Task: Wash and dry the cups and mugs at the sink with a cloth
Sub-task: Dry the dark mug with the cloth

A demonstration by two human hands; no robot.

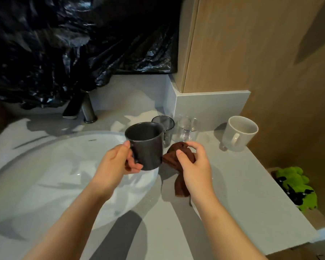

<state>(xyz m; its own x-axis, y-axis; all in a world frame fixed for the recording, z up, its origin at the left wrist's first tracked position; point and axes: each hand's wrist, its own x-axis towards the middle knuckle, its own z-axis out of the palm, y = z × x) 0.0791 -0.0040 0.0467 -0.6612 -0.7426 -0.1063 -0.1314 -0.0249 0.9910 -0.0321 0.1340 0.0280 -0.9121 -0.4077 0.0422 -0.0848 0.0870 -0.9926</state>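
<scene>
My left hand (118, 162) grips a dark grey mug (148, 145) by its handle and holds it upright above the right edge of the white sink basin (45, 166). Just to the right, my right hand (193, 162) holds a bunched brown cloth (178, 156) whose end trails onto the grey counter (233, 184). Behind the mug stand a smoky grey glass (165, 126) and a clear glass (188, 128). A white mug (238, 134) sits upright further right, handle toward me.
A metal tap (86, 109) rises behind the basin. Black plastic sheeting (64, 44) covers the wall above it. A wooden panel (251, 53) borders the counter at the right. Below the counter's right edge lies a green and black object (296, 186).
</scene>
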